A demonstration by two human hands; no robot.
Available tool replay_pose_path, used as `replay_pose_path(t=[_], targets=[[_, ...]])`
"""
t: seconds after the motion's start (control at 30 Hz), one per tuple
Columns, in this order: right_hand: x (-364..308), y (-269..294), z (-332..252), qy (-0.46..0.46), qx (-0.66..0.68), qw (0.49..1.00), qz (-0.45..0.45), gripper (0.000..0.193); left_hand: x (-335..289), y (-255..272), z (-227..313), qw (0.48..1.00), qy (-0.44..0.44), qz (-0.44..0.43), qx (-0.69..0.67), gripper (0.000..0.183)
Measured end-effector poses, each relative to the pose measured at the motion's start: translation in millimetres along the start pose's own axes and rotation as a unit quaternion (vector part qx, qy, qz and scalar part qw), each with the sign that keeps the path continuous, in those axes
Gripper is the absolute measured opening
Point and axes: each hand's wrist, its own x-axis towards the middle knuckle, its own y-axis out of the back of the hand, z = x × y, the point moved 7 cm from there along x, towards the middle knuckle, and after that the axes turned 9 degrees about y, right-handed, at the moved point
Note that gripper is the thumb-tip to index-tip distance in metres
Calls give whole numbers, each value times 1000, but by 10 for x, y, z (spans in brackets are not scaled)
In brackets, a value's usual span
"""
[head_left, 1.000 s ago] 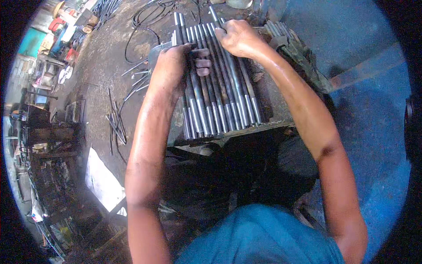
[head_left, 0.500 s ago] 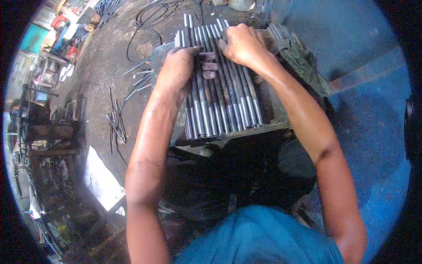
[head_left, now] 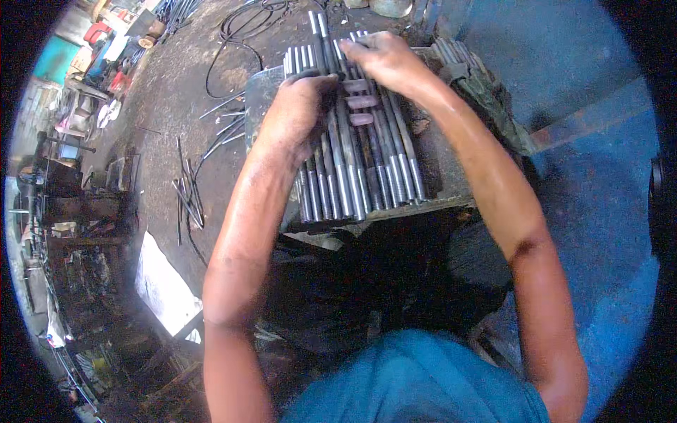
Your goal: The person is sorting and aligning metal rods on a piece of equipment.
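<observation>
Several metal rods with threaded ends (head_left: 343, 158) lie side by side on a low worktop (head_left: 441, 190), their lengths running away from me. My left hand (head_left: 303, 106) is closed over the middle of the row, its thumb on the near-left side and its fingertips showing between the rods. Two rods (head_left: 319, 35) under it stick out farther than the others at the far end. At the far right of the row, my right hand (head_left: 384, 60) is closed, with thumb and fingers pinching at a rod's far end. The hand partly hides the rod ends there.
A dark green cloth (head_left: 479, 99) lies over more rods at the worktop's right. On the floor to the left are loose thin rods (head_left: 187, 201), a white sheet (head_left: 162, 285) and a coiled black cable (head_left: 222, 42). Machinery (head_left: 77, 211) stands at far left; a blue surface (head_left: 585, 190) lies right.
My left hand has moved slightly right, and the two protruding rods have shifted right and farther away with it. My right hand has edged left, and the rods' near ends are spaced differently.
</observation>
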Motion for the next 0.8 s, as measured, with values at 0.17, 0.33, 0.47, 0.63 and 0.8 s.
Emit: replay_pose_path(t=[0.17, 0.33, 0.47, 0.63, 0.8], targets=[[-73, -107, 1, -165, 309, 932, -96, 47, -115, -179, 59, 999, 5, -27, -34, 24], [34, 75, -22, -59, 158, 985, -48, 52, -59, -26, 79, 998, -9, 11, 53, 25], [8, 24, 130, -114, 128, 983, -67, 53, -31, 173, 87, 998, -9, 50, -46, 29], [19, 11, 89, -117, 48, 987, -98, 54, -57, 96, 125, 999, -19, 25, -39, 31], [81, -80, 180, -62, 33, 997, -39, 50, 14, 132, 94, 999, -27, 17, 13, 30]])
